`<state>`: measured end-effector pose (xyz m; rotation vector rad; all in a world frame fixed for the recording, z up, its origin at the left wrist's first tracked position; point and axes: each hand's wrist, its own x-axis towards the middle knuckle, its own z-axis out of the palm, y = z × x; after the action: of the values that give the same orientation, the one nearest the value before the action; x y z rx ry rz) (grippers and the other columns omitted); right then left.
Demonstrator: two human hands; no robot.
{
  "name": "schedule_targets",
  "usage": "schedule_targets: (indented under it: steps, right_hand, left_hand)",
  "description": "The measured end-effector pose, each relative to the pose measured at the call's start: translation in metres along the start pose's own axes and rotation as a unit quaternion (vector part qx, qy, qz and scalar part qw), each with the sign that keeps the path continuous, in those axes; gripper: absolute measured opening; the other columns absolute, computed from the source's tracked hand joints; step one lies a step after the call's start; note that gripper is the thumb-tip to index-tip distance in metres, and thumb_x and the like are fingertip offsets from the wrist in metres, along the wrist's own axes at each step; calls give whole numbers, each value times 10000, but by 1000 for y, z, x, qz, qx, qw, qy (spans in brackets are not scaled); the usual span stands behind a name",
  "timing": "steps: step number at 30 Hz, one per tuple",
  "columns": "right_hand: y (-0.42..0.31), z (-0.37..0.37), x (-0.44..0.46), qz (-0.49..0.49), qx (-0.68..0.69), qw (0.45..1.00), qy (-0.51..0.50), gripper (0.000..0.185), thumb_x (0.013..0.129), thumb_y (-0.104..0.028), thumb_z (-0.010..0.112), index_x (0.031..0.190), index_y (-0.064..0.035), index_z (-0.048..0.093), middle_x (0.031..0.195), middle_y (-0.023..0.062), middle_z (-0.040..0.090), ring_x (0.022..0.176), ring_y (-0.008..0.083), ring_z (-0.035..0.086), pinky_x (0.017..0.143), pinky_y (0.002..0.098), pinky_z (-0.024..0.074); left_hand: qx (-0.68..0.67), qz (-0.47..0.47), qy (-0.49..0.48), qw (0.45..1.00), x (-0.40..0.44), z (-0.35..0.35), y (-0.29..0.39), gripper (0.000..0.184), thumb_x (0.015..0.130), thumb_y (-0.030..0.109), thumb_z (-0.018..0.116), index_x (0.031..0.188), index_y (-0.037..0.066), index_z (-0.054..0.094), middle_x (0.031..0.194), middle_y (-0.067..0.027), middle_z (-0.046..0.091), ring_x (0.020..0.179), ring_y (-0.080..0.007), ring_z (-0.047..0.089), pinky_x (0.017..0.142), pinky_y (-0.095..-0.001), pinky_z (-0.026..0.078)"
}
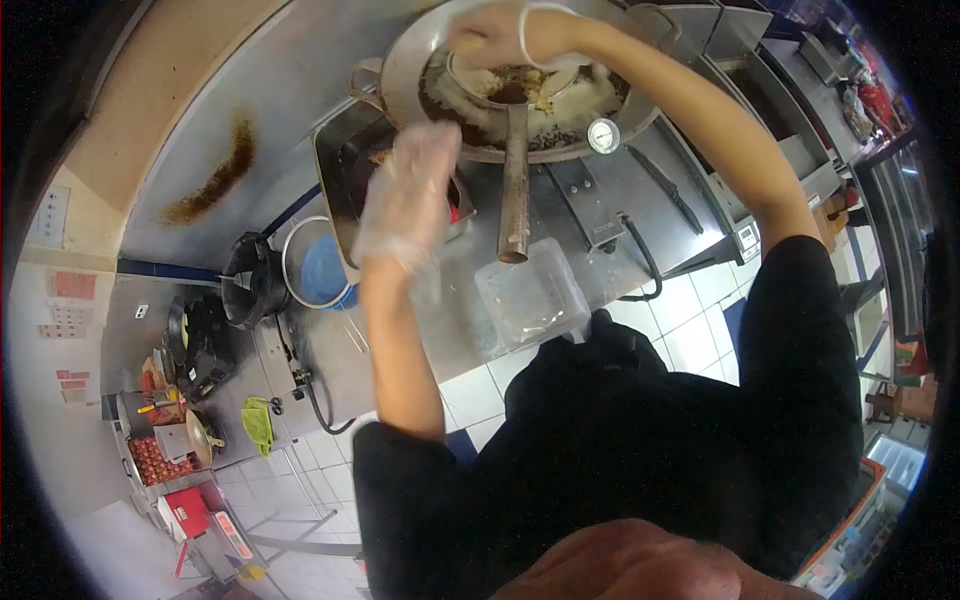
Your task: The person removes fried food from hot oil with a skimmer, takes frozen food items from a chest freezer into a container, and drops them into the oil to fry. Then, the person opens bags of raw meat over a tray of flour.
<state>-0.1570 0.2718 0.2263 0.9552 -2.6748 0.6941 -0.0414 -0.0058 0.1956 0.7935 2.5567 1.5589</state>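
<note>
A wide wok (pixel 400 90) of dark, foaming oil stands at the top middle. In it rests a round strainer whose long metal handle (pixel 515 190) points toward me. My right hand (pixel 490 38), in a clear plastic glove, is over the wok's far left part, blurred; its fingers are smeared and what they hold, if anything, is hidden. My left hand (pixel 410 185), also gloved and blurred, is above the metal tray (pixel 335 170) left of the wok, its fingers stretched out. A round dial thermometer (pixel 603 136) sits at the wok's near right rim.
An empty-looking clear plastic container (pixel 535 295) lies on the steel counter near my body. A knife (pixel 668 190) and a burner control box (pixel 590 205) are to the right. Left are a blue-filled strainer (pixel 322 270), a black bin (pixel 252 282) and a green cloth (pixel 257 425).
</note>
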Motion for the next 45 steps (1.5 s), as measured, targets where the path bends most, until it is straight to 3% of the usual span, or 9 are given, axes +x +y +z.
schedule_targets:
  steps: [3,7,9,21,31,37,39,42,45]
  right_hand:
    - [69,39,-8,189,-158,949,-197,312,919,-202,634,1180,-36,678,978,170,724,905,328,689,787,431,538]
    - [121,88,-16,126,-199,936,-262,313,900,-224,642,1143,-32,689,1000,204,711,911,341,681,791,445,536]
    - [154,115,2,98,-268,905,-316,316,888,-215,648,1141,-31,692,1024,219,705,932,340,680,801,451,538]
    - [-74,-86,-180,101,-15,968,228,292,949,-257,662,1157,-55,696,1005,123,715,949,259,690,825,392,564]
    - [-146,51,-414,627,325,666,240,184,964,-293,669,1014,-118,697,806,-15,633,607,37,505,511,230,427]
    - [-136,242,-405,553,261,791,-33,409,957,-381,687,1154,-24,658,1034,202,733,946,347,716,828,424,562]
    - [-130,267,-370,563,249,783,-85,502,947,-430,690,1175,14,635,1117,243,695,1039,369,685,883,443,542]
    - [-115,346,-359,464,142,869,-94,460,933,-295,656,1214,66,607,1197,256,671,1122,402,659,938,446,536]
    - [-127,338,-381,445,145,883,30,467,881,-114,577,1305,81,565,1173,259,686,1073,404,680,951,458,554]
  left_hand:
    - [11,-69,-74,995,-39,19,-37,620,971,631,571,1113,31,629,890,-58,651,711,-146,596,664,-315,461]
    - [-307,-384,-140,859,-52,56,-3,608,946,613,618,1177,53,659,971,-76,681,660,-197,620,688,-321,512]
    - [-414,-346,-113,834,-54,61,-7,539,967,531,630,1220,55,640,1021,-77,690,678,-188,630,655,-306,502]
    - [-793,-302,-199,490,-30,88,5,275,1108,171,455,1279,-44,438,760,-14,444,595,-103,464,529,-246,499]
    - [-736,-317,-151,579,-63,90,-27,677,1072,516,465,1485,-19,431,1284,-215,634,1097,-341,658,853,-468,610]
    - [-209,-456,101,859,-170,109,-165,497,974,526,645,1162,66,627,970,-67,666,801,-216,627,675,-376,536]
    - [99,-255,139,952,-215,143,-264,477,980,481,643,1197,57,606,999,-93,677,848,-263,640,774,-382,535]
    - [307,-374,-32,875,-218,162,-266,527,988,446,628,1304,32,547,1088,-122,693,1030,-309,644,892,-411,514]
    - [422,-63,-185,885,-276,163,-375,443,1037,354,560,1341,32,553,1286,-136,640,1235,-300,587,1018,-461,486]
